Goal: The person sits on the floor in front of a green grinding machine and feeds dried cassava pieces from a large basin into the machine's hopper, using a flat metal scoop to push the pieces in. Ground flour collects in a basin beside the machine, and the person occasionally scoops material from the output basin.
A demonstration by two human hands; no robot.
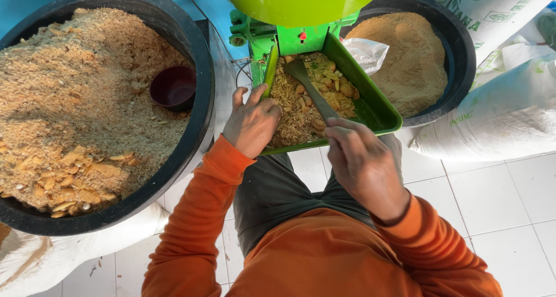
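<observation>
In the middle of the frame, the right hand [362, 161] is closed around a flat stick [310, 88], pushing crumbly mix [301, 109] up the green tray [379, 112]. The left hand [253, 123] is curled over the tray's edge. Most mix is not pushed in yet. The big tub [202, 71] at left is full.

Tray [379, 109] sits under the hopper [298, 2], mash [301, 109] and spatula [310, 88] in it; left of tray a tub [200, 65] holding a cup [174, 87]; right, another tub [463, 54], sacks [498, 112] beyond
</observation>
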